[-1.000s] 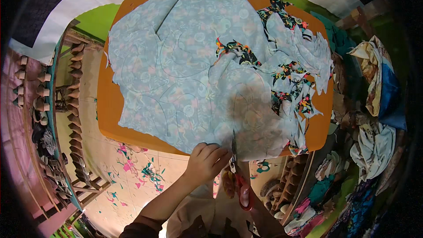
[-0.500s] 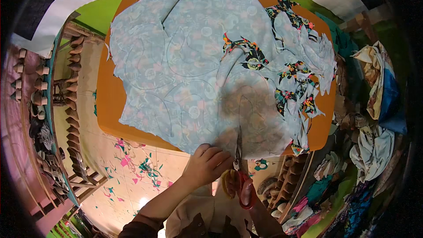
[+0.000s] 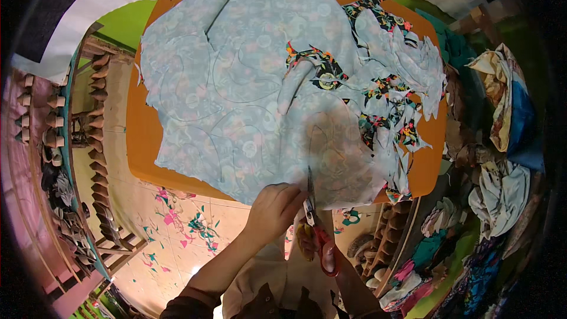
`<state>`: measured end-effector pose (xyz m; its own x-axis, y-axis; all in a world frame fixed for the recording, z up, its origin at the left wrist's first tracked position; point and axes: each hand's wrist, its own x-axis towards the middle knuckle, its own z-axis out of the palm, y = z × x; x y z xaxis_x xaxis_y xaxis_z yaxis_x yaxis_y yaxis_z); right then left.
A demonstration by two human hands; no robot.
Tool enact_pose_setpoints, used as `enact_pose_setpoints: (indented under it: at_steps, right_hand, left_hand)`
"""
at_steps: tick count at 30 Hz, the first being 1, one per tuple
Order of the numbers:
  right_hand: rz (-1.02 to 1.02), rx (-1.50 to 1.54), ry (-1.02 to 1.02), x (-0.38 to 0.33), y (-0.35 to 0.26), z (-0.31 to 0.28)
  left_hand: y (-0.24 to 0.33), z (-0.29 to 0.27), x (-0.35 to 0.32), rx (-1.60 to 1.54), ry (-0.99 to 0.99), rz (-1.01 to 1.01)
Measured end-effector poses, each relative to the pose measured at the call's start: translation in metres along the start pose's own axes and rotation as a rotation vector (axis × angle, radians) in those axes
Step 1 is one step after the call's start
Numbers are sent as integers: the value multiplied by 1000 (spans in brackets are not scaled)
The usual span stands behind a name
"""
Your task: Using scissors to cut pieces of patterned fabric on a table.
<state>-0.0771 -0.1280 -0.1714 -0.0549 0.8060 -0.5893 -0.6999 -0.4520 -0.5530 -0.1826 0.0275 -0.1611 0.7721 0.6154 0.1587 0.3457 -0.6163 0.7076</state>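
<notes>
Cutting seems in hand: the right hand clamps the scissors at the near edge of the cloth on the bench. The left hand touches that edge — pinching or not, I cannot tell — and the next snip likely needs tautness.

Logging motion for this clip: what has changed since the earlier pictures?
The grey-blue cloth beside its black floral patch has bulged up into a rounder fold. Nothing was gripped or released: the right hand keeps the red-handled scissors, the left hand stays at the cloth's near edge.
</notes>
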Motion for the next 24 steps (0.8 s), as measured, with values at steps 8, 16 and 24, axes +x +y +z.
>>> enact_pose_setpoints:
  at_steps: [8, 16, 24]
  right_hand:
    - [112, 372, 38, 0, 21, -1]
    - [101, 234, 72, 5, -8, 17]
    - [74, 396, 1, 2, 4, 7]
  left_hand:
    - [6, 0, 8, 47, 78, 138]
    - [3, -3, 5, 47, 45, 166]
    - [3, -3, 3, 38, 33, 154]
